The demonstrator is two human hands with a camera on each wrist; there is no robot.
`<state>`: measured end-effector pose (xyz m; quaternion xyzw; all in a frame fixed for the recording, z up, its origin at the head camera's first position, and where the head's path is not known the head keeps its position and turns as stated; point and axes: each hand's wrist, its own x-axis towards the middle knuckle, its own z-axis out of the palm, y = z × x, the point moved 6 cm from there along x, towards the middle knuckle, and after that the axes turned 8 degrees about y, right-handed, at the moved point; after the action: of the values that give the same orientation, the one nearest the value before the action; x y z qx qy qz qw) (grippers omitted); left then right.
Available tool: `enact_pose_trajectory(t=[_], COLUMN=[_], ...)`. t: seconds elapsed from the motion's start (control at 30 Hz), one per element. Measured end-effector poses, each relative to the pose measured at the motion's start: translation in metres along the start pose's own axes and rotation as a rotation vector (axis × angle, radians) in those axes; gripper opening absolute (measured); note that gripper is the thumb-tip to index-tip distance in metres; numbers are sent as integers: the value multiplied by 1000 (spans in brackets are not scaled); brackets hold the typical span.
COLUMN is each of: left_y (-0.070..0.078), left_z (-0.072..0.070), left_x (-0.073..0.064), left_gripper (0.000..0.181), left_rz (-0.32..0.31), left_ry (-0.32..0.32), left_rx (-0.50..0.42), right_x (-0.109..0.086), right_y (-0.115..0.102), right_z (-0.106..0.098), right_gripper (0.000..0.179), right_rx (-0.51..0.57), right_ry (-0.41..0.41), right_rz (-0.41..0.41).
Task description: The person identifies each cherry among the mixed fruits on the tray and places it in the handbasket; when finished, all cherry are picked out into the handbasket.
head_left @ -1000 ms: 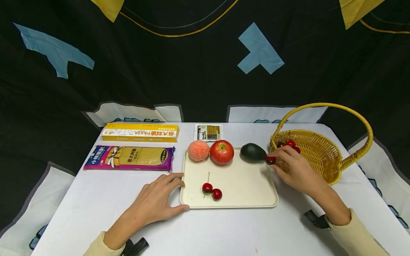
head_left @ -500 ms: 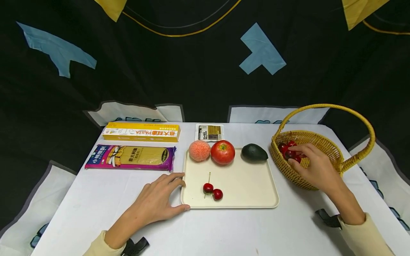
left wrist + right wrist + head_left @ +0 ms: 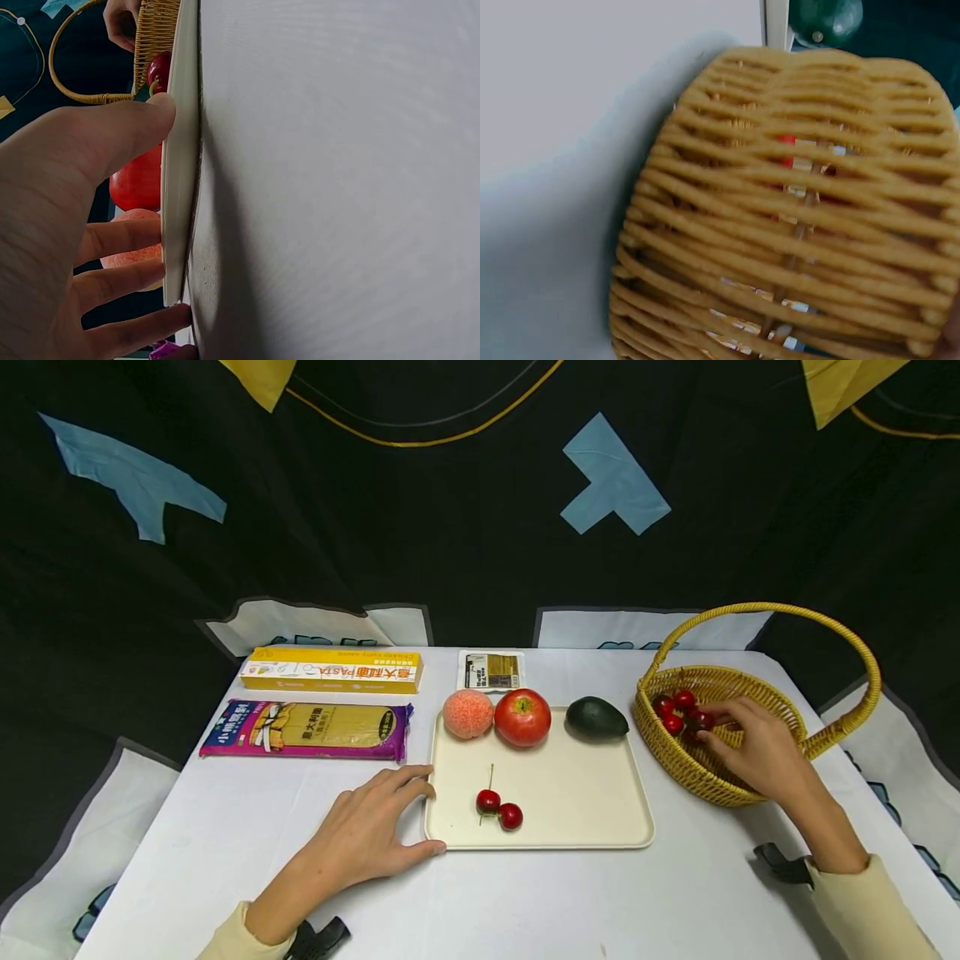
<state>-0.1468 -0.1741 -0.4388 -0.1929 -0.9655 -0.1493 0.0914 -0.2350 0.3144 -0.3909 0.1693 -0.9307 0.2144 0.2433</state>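
My right hand [image 3: 761, 752] reaches into the yellow wicker basket [image 3: 693, 774], thumb and fingertips pinching a dark red cherry [image 3: 701, 720]. Several other cherries lie beside it at the basket's left side. In the right wrist view the woven wall [image 3: 780, 225] hides nearly all of that hand. My left hand [image 3: 363, 835] rests at the left edge of a cream tray [image 3: 585, 802], thumb at the near corner and fingers spread loosely. The left wrist view has the thumb [image 3: 142, 120] against the tray's rim [image 3: 180, 172]. Two stemmed cherries [image 3: 499, 809] lie on the tray.
Along the tray's far side sit a pink fuzzy ball-like fruit [image 3: 467, 713], a red apple [image 3: 522, 718] and a dark green avocado [image 3: 596, 717]. Behind is a small packet [image 3: 491, 671]. At left lie a pasta box [image 3: 332, 671] and a purple pasta bag [image 3: 307, 728]. The basket's handle [image 3: 765, 607] arches high.
My right hand has carried the cherry from beside the avocado rightward into the basket. The basket looks shifted slightly. My left hand has stayed at the tray's edge.
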Motion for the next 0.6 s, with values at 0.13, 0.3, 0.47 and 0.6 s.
enact_pose_trajectory(t=[0.13,0.3,0.47,0.6], left_y=[0,1,1,1], left_z=[0,-1,-1,-1], left_x=[0,-1,-1,-1], left_gripper=[64,64,64,64], left_rz=[-1,12,21,21], left_ry=[3,18,27,27], left_rx=[0,-9,-10,-11], right_x=[3,4,5,7], right_y=[9,17,27,36], right_z=[2,6,11,13], right_gripper=[38,38,37,36], right_rx=[1,-25,-26,-32], right_ry=[-41,-87,-113,-120], right_rz=[37,84,127,145])
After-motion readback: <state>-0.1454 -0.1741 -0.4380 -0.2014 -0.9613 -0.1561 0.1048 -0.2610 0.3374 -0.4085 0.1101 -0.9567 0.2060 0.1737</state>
